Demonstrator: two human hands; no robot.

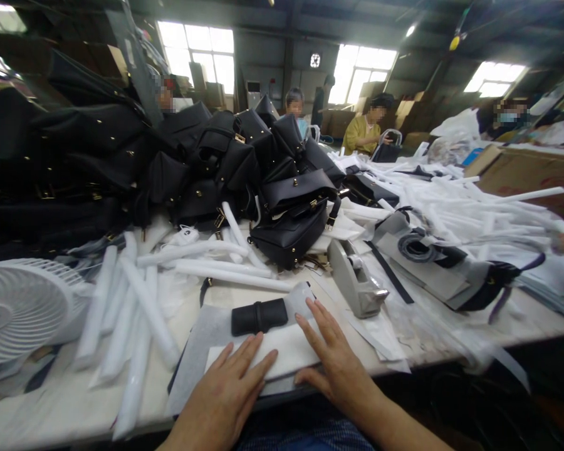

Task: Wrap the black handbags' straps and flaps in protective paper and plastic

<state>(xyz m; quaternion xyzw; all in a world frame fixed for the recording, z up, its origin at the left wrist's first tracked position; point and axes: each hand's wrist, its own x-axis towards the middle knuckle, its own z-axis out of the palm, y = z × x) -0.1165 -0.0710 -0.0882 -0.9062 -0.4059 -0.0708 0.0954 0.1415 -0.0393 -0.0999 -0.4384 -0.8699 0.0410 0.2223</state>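
- Left hand (235, 379): empty, flat, fingers slightly spread, on the white pad (290, 356), bottom centre.
- Right hand (331, 354): empty, spread wide, at the pad's right end.
- Black piece (259, 316): on grey sheet (192, 373), just above pad.

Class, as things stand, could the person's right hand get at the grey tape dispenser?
Probably yes: the right hand rests open on the white sheet, the tape dispenser stands just beyond it, and nothing tall appears between them.
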